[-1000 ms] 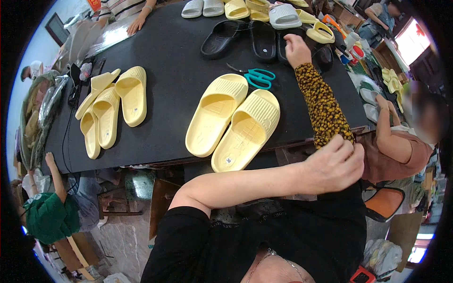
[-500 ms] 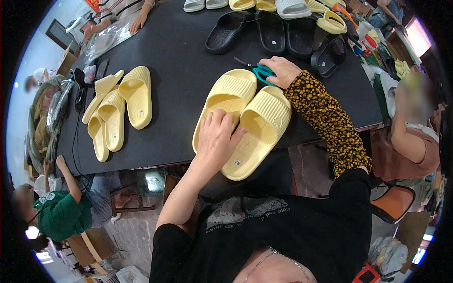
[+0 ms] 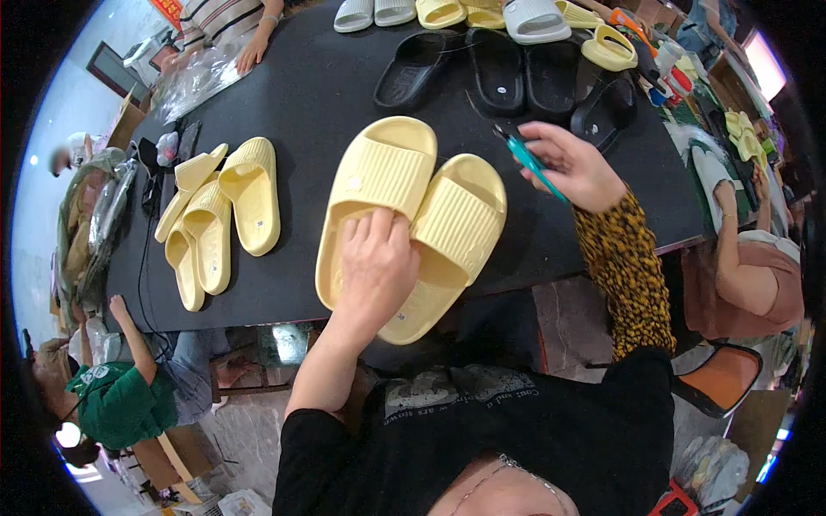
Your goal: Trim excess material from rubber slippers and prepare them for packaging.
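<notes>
My left hand [image 3: 377, 271] grips a pair of pale yellow slide sandals, its fingers curled into the opening under the strap of the left slide [image 3: 389, 176]. The right slide [image 3: 465, 202] leans against it, partly overlapped, its heel jutting past the table's near edge. In my right hand [image 3: 578, 163] is a pair of teal-handled nippers [image 3: 535, 163], held apart from the slides with the dark tip pointing up and left. My fingers are wrapped around the handles; motion blurs them a little. What the left fingertips touch inside the slide is hidden.
Several more yellow slides [image 3: 249, 193] lie on the black table [image 3: 301, 112] at left. Black slides [image 3: 499, 73] and a row of grey and yellow ones stand along the far side. Co-workers sit left and right; another handles a clear plastic bag [image 3: 194, 86] at far left.
The nippers have come away from the slides' toe end, moving right and toward me. The pair of slides has shifted left and turned slightly in my left hand.
</notes>
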`<control>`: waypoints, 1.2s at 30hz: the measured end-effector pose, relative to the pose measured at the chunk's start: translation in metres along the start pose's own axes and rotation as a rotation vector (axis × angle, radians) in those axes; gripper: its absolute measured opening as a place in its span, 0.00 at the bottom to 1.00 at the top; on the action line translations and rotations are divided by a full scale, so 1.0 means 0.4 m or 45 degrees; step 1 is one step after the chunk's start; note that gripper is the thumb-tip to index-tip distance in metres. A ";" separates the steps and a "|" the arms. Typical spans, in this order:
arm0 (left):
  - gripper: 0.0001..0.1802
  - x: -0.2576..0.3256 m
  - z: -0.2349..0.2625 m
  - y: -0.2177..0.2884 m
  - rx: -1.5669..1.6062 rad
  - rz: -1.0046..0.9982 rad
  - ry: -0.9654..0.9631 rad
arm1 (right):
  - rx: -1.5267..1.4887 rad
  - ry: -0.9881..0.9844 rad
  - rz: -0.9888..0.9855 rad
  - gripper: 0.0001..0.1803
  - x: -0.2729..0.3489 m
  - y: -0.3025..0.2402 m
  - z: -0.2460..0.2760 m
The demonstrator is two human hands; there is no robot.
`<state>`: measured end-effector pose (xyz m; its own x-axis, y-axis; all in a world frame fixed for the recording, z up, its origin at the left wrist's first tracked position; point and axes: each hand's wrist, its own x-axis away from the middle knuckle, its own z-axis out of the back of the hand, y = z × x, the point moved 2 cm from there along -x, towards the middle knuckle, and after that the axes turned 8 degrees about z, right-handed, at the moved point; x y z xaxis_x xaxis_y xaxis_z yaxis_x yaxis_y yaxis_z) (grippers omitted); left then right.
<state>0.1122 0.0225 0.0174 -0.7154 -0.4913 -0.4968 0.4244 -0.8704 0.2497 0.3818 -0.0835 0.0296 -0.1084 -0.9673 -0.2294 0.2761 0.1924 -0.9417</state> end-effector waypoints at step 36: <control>0.21 0.150 -0.012 -0.061 0.001 0.141 0.299 | 0.530 -0.457 0.189 0.31 0.037 -0.046 -0.128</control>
<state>0.0617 0.0143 -0.0224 -0.5162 -0.5626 -0.6458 0.4921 -0.8120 0.3139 0.3263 -0.0928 0.0308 0.2712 -0.9445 -0.1853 0.6248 0.3192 -0.7126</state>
